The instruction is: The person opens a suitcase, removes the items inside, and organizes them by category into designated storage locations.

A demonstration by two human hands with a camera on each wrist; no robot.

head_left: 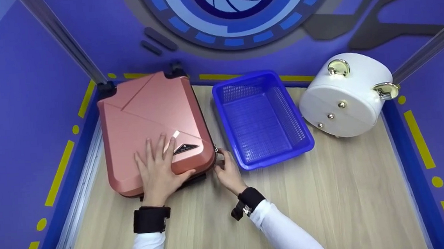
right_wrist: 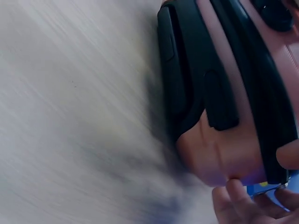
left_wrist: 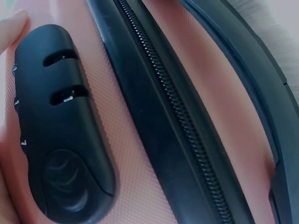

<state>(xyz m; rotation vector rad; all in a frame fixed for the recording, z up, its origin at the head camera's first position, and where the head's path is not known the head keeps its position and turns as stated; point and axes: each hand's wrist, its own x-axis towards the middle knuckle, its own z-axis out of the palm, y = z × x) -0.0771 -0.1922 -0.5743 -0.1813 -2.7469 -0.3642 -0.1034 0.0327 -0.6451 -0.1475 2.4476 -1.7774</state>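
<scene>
A pink hard-shell suitcase lies flat on the wooden surface. On its lid, beside the dark triangular badge, my left hand rests with fingers spread. At the suitcase's near right corner my right hand pinches a small metal zipper pull. The right wrist view shows its fingers touching the pink shell low on that corner. The left wrist view shows a black combination lock with two bare slots, next to the closed zipper and the black carry handle.
Right of the suitcase stands a blue plastic basket. Farther right, a white round case with gold ring handles and gold studs leans near the wall. Blue walls with yellow marks enclose the left, back and right sides.
</scene>
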